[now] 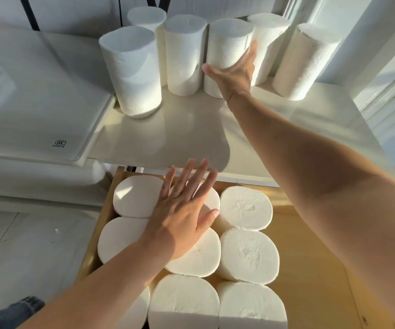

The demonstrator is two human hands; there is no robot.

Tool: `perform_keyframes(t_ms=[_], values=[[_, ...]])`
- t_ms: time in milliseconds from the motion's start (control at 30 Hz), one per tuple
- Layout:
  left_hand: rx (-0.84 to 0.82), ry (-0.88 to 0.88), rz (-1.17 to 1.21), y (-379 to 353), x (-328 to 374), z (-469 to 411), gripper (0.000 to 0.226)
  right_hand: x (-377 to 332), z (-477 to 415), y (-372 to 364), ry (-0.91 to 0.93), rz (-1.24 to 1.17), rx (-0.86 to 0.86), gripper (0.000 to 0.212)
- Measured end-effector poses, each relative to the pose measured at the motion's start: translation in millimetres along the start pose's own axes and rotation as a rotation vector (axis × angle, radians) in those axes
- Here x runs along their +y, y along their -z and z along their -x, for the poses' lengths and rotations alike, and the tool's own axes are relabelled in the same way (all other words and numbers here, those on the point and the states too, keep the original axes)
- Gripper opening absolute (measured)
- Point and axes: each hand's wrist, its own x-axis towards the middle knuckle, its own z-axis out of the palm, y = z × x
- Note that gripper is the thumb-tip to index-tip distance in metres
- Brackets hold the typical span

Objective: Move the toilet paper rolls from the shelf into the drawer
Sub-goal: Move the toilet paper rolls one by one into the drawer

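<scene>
White toilet paper rolls (130, 72) on the upper surface (180, 136); more in the wooden drawer (310, 281).
Six rolls stand upright on the surface. Right hand (233, 72) grips a middle roll (229, 36), thumb on one side, fingers on the other. Left hand (180, 222) lies flat, fingers spread, on the packed rolls (246, 207) in the drawer.

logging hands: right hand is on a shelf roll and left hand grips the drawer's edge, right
The head view shows the left hand lying flat on the rolls in the drawer, not gripping its edge; the right hand is on a shelf roll.
</scene>
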Motion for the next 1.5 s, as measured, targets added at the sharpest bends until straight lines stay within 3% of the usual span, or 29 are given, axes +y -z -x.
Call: perform_keyframes(t_ms=[100, 300, 600, 767, 933, 1100, 1200, 1300, 1500], values=[[-0.002, 0.004, 0.007, 1, 1, 0, 0.066, -6, -3, -12, -0.033, 0.027, 0.066, 0.13], [-0.002, -0.005, 0.019, 2, 0, 0, 0.066, -1, -7, -7, 0.027, 0.018, 0.073, 0.112], [-0.016, -0.025, 0.039, 3, 5, 2, 0.066, 14, 79, 70, 0.159, -0.09, -0.163, 0.087], [-0.013, -0.058, 0.078, 3, 21, 12, 0.062, 15, 160, 152, 0.133, -0.112, -0.385, 0.088], [-0.113, -0.161, 0.05, 0, 36, 19, 0.067, 27, 227, 234, 0.028, -0.148, -0.509, 0.062], [-0.146, -0.141, 0.06, -9, 37, 19, 0.077, 81, 255, 248, -0.13, -0.114, -0.468, 0.084], [-0.159, -0.154, 0.036, -10, 36, 18, 0.077, 106, 255, 240, -0.229, -0.041, -0.426, 0.084], [-0.183, -0.15, 0.081, -9, 34, 19, 0.077, 120, 252, 234, -0.226, 0.093, -0.379, 0.077], [-0.172, -0.144, 0.095, -7, 36, 22, 0.079, 141, 255, 234, -0.28, 0.294, -0.396, 0.098]])
